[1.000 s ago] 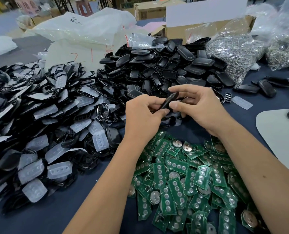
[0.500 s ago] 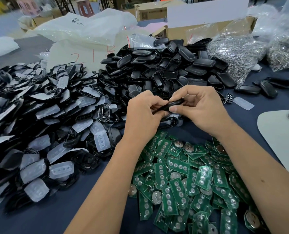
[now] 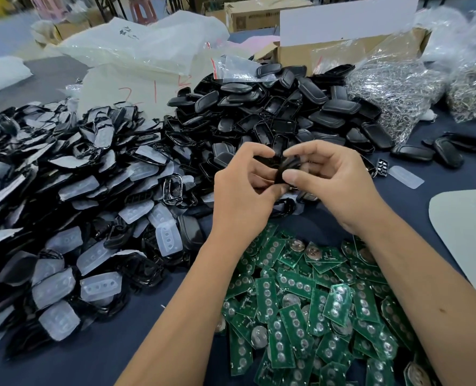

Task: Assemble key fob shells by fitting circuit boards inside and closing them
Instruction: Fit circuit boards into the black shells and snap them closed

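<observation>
Both hands meet above the table's middle around one black key fob shell point(image 3: 285, 169). My left hand point(image 3: 242, 190) grips its left end with curled fingers. My right hand point(image 3: 326, 179) pinches its right side between thumb and fingers. Most of the shell is hidden by the fingers, and I cannot see whether a board sits inside. Below the hands lies a heap of green circuit boards point(image 3: 314, 307) with round contacts. A pile of black shell halves point(image 3: 273, 115) rises behind the hands.
To the left spreads a big heap of black frames with clear rubber button pads point(image 3: 64, 204). Bags of metal key rings point(image 3: 395, 93) and a cardboard box point(image 3: 342, 51) stand at the back right. Several closed fobs point(image 3: 426, 151) lie right, beside a white board point(image 3: 470, 232).
The shell was held as a slanted bar between the hands, then level; now it is turned more upright and both hands have closed tighter around it.
</observation>
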